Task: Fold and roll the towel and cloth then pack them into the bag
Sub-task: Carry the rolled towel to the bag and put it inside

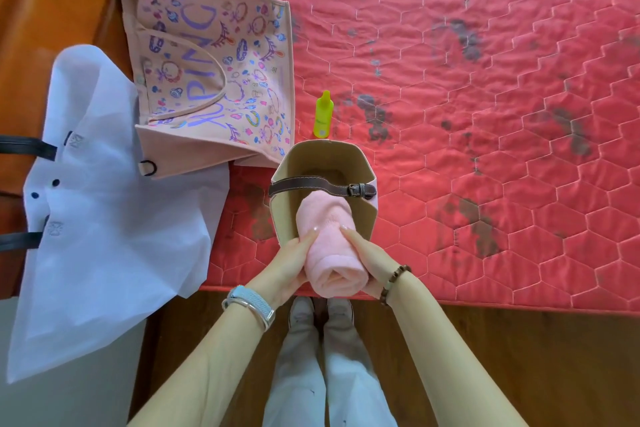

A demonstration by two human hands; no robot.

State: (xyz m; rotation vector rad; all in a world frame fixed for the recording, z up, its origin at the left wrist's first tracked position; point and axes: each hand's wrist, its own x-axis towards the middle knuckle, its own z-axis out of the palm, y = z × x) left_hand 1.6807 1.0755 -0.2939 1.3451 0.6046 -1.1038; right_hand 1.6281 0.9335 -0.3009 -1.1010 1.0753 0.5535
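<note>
A rolled pink towel [329,239] points into the open mouth of a small beige bag [363,163] that stands on the red quilted mattress. Its far end lies under the bag's brown buckled strap [311,185]. My left hand [289,265] grips the roll on its left side and my right hand [367,253] grips it on the right, both near the end closest to me. The spiral end of the roll faces me.
A pink printed tote bag [214,80] lies flat at the mattress's left edge. A white non-woven bag [104,218] hangs off the left side. A small yellow-green bottle [323,114] stands just beyond the beige bag. The mattress edge [485,305] runs in front of me.
</note>
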